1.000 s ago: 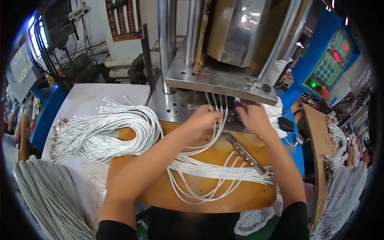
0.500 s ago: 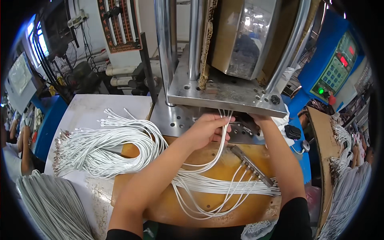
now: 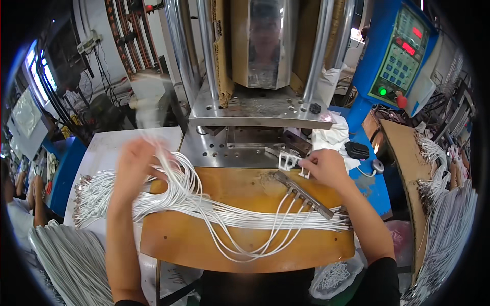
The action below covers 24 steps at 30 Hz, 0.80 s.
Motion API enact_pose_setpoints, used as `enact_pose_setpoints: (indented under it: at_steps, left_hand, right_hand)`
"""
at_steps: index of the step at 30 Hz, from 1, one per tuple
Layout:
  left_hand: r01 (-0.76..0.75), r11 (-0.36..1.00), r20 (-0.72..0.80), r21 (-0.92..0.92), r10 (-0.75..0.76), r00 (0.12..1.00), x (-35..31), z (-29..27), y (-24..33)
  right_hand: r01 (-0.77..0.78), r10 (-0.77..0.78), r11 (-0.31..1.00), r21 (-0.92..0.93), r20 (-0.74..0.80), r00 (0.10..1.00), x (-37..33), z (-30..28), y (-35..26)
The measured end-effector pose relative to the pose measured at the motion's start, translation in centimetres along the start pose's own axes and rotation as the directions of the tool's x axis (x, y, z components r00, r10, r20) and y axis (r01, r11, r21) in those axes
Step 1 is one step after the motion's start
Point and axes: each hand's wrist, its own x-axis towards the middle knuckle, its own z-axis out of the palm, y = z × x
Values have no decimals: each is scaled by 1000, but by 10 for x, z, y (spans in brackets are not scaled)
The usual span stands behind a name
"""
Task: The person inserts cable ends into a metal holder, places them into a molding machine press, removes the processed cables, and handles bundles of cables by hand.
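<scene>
Now away from the steel press point(image 3: 261, 108) at upper centre, where both worked half a second ago, the left hand point(image 3: 139, 166) blurs centre-left beside white cables point(image 3: 179, 176), apparently withdrawn; its grip cannot be told. Right of centre, the right hand point(image 3: 327, 167) pinches a white plastic frame point(image 3: 286, 162) jutting left of its fingertips.

And here on the left, a bright, bluish-white window point(image 3: 43, 76) glows out of a dim corner! Moving right, a pale, flat wall point(image 3: 94, 18) stands behind a tall, slotted black-and-orange panel point(image 3: 127, 38). Below, a blue, box-like cabinet point(image 3: 66, 158) sits beside a scuffed white tabletop point(image 3: 112, 145). Across to the far right, a brown, upright cardboard sheet point(image 3: 403, 168) leans along the edge, cluttered shadows beyond.
</scene>
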Motion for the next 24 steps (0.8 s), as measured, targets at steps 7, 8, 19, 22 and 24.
enact_pose_setpoints:
  at_steps: [7, 8, 19, 22, 24]
  left_hand:
    - [-83, 928, 350, 363, -53, 935, -20, 47, -27]
    - [-190, 934, 458, 303, 32, 888, -31, 65, -35]
    - [-659, 747, 693, 86, 430, 578, -48, 176, -56]
    - [-651, 746, 709, 141, 382, 592, -29, 172, -64]
    - [-623, 752, 693, 215, 332, 640, -7, 171, -68]
  right_hand:
    - [187, -201, 977, -103, -149, 968, -48, -40, -23]
    - [99, -69, 989, -111, 254, 965, -53, -61, -35]
    - [76, -78, 997, 29, 50, 996, -24, -43, -16]
    - [128, -147, 944, 305, 42, 988, 29, -22, -1]
    - [245, -216, 892, 381, -119, 969, 67, 16, 9]
